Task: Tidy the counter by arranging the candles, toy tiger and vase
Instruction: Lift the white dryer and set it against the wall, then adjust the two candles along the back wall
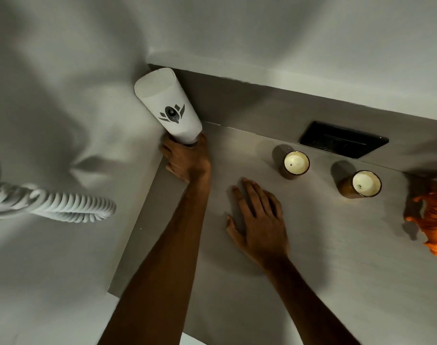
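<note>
A tall white vase [167, 105] with a dark emblem stands in the counter's far left corner against the wall. My left hand [186, 159] is wrapped around its base. My right hand [258, 220] lies flat and spread on the grey counter [312, 257], holding nothing. Two candles in brown glass jars stand to the right: one candle [296, 163] nearer the middle, the other candle [366, 184] further right. An orange toy tiger [433, 220] stands at the right edge of view, partly cut off.
A black rectangular recess [343, 139] sits in the counter behind the candles. A white coiled cord [70, 205] hangs along the left wall. White walls close the counter at the left and back.
</note>
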`<state>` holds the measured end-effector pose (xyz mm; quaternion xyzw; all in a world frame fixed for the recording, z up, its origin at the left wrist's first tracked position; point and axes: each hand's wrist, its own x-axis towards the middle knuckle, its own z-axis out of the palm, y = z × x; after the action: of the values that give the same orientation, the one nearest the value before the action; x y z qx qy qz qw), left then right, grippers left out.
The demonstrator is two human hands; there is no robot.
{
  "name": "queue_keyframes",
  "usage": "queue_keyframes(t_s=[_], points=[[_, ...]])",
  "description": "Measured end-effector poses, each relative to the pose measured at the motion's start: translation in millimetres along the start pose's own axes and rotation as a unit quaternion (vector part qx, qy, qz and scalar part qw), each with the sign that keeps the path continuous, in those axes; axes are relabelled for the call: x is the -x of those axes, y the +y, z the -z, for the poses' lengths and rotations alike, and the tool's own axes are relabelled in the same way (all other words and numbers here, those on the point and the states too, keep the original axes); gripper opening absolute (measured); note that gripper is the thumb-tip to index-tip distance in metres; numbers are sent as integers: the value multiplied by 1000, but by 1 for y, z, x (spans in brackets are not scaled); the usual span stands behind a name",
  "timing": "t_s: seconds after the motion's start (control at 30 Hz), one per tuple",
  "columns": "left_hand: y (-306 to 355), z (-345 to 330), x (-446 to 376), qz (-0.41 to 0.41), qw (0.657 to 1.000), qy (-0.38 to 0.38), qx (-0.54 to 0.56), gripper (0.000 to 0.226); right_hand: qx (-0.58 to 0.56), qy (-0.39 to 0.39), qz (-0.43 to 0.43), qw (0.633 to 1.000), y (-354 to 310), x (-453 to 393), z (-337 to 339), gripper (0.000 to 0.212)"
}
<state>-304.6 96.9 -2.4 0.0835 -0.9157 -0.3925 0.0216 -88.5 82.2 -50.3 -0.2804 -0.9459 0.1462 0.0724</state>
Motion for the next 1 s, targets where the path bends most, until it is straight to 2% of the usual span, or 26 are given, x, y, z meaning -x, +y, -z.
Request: queue_keyframes(t_s=[0.2, 0.3, 0.37, 0.4, 0.5, 0.57, 0.6, 0.67, 0.7, 0.77, 0.83, 0.9, 1.0], points=[[0, -1, 0, -6, 1000, 5, 2, 75, -25, 23, 5, 999, -1, 0, 0, 72], [0, 2, 14, 10, 1000, -2, 4, 86, -77, 49, -11, 996, -2, 1, 9, 69], [-8, 9, 39, -10, 999, -47, 1, 90, -147, 91, -62, 983, 0, 5, 16, 63], [-19, 13, 64, -50, 995, -92, 3, 85, -175, 111, -109, 972, 3, 16, 19, 61], [-50, 20, 136, -228, 941, -248, -24, 71, -220, 178, -264, 922, 18, 52, 33, 60], [-55, 16, 169, -298, 905, -303, -36, 71, -233, 231, -368, 870, 31, 68, 46, 69], [-53, 11, 180, -302, 903, -305, -34, 71, -236, 266, -415, 837, 41, 69, 51, 73], [-41, 2, 189, -275, 922, -270, -19, 68, -269, 316, -474, 777, 63, 59, 62, 80], [-36, -3, 192, -265, 931, -251, -9, 65, -284, 319, -480, 766, 73, 51, 67, 84], [-27, -10, 191, -263, 937, -230, 7, 56, -270, 295, -465, 790, 88, 37, 72, 82], [-19, -14, 187, -254, 941, -224, 14, 52, -243, 271, -444, 819, 100, 26, 74, 69], [-13, -19, 181, -242, 944, -224, 10, 51, -232, 266, -448, 822, 110, 18, 78, 60], [-5, -24, 172, -243, 943, -227, -4, 50, -235, 277, -462, 809, 122, 6, 85, 58]])
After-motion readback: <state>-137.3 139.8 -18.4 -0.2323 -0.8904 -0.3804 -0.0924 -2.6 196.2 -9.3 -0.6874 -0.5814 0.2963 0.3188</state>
